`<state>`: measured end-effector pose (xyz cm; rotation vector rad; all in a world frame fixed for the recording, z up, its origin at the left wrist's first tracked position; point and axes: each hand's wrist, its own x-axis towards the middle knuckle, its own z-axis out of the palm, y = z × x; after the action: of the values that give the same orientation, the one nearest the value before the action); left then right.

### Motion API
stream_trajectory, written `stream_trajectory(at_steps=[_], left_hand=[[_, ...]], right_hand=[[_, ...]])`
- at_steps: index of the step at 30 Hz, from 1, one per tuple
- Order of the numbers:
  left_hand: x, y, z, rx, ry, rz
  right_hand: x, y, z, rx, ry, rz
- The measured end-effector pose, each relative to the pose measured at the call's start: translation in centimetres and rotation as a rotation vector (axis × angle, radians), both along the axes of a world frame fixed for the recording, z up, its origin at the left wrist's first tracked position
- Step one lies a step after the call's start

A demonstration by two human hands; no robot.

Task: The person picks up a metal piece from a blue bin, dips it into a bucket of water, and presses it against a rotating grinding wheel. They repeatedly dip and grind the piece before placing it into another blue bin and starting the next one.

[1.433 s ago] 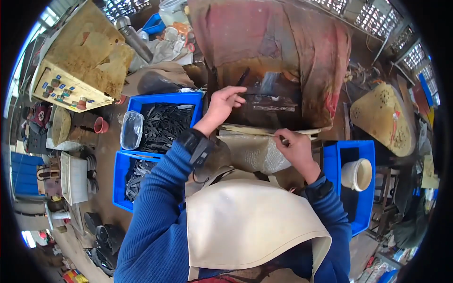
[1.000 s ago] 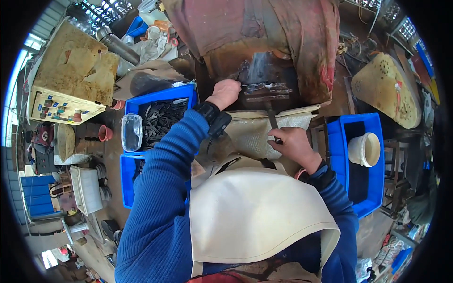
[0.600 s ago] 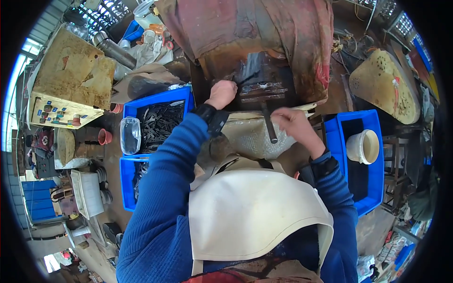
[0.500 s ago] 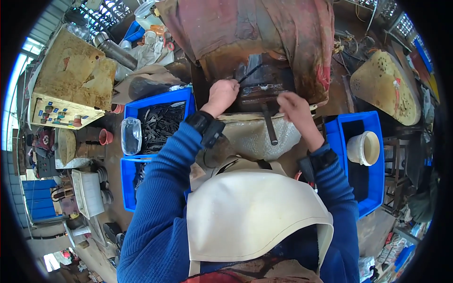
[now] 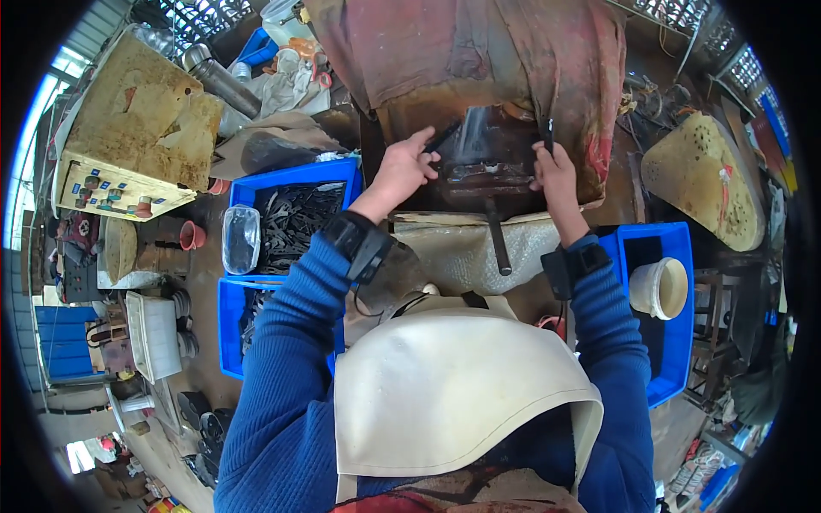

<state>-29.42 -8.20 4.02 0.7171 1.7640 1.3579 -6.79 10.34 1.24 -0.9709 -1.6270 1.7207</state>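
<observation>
My left hand [image 5: 399, 173] pinches a thin dark metal strip [image 5: 442, 137] at the left of the machine opening; the strip points up and to the right. My right hand [image 5: 557, 177] is closed round the lower end of another dark strip [image 5: 547, 130], held roughly upright at the right side of the opening. Between the hands, a pale spray of water [image 5: 473, 132] falls inside the machine. Below it is a wet metal rest [image 5: 487, 173], with a dark bar handle [image 5: 499, 239] sticking out toward me. A stained reddish cloth [image 5: 462, 43] hangs over the machine.
At my left, a blue crate [image 5: 352, 184] holds many dark flat strips, with a clear plastic tub [image 5: 240, 240] on its edge. Another blue crate [image 5: 680, 342] at my right carries a whitish bucket [image 5: 650, 289]. A rusty control box [image 5: 128, 128] stands far left.
My right hand, which showed no strip before, now holds one and has moved up and right. My left hand has shifted slightly left and its strip is out of the middle. Water spray looks stronger.
</observation>
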Motion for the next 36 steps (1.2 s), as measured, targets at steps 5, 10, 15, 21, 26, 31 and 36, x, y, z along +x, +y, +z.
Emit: stream_trajectory(at_steps=[5,10,15,21,26,31,36], left_hand=[[-1.9,3.1,-6.3,0.196,0.567,-0.189],[-2.5,5.2,-9.5,0.168,0.720,-0.420],[-2.0,5.9,-10.4,0.097,0.820,-0.549],[-2.7,6.6,-9.5,0.076,1.001,-0.588],[-1.9,3.9,-5.7,0.044,1.201,-0.509],[4.3,-0.1,-0.6,0.041,1.251,-0.392],[10.3,-1.9,1.8,0.538,1.378,-0.791]], right_hand=[[2.9,0.6,-3.7,0.981,-0.602,-0.085],[2.5,-0.7,-3.7,1.050,-0.694,-0.116],[2.9,-0.6,-4.0,1.077,-0.692,-0.118],[1.9,0.7,-3.4,1.101,-0.739,-0.118],[1.8,-0.1,-3.1,1.068,-0.744,-0.063],[2.9,-0.9,-3.7,0.891,-0.865,-0.113],[2.0,-1.2,-2.9,0.922,-0.870,-0.114]])
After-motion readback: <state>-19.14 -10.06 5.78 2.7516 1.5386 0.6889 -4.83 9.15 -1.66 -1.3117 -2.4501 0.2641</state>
